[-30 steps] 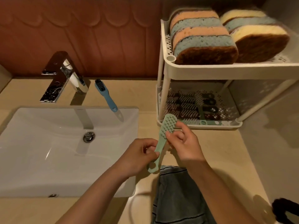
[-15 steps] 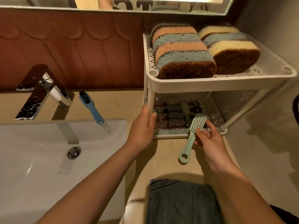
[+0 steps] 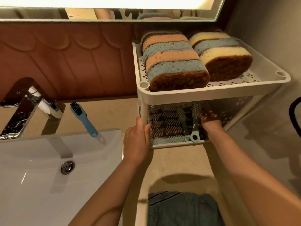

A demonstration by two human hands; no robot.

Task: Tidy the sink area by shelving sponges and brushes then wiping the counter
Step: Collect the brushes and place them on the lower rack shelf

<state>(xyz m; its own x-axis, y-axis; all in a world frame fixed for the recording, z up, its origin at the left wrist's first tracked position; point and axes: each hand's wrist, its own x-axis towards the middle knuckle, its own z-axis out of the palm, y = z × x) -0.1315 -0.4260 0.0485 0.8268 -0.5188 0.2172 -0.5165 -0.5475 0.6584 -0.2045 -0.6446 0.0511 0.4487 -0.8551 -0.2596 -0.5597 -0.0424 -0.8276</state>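
The mint brush (image 3: 194, 123) is judged light and stiff, a moulded plastic piece that neither sags nor breaks easily. Its smooth handle may be slick if wet, so the narrow neck just below the bristles is the surest place to take it, with the ringed end as a second choice. It is pale green, slim, with a short block of stubby bristles at the far end and a round hanging hole at the near end. It lies lengthwise on the lower tier (image 3: 171, 143) of the white rack (image 3: 211, 93), right of centre in the frame, its ring at the tier's front lip and just beside the handle of a darker brush (image 3: 182, 121). The right hand (image 3: 210, 121) reaches in under the upper tier next to it. Its fingers are lost in shade and dappled light, so whether they pinch the brush or have let go cannot be told. The left hand (image 3: 136, 141) grips the rack's front post, thumb on one side and fingers curled round the other. A blue brush (image 3: 83, 119) lies on the counter (image 3: 179, 160) at centre left, its handle overhanging the sink (image 3: 48, 160). Soft sponges (image 3: 175, 66) stand on edge on the top tier, and a folded cloth (image 3: 184, 209) waits at the bottom edge.
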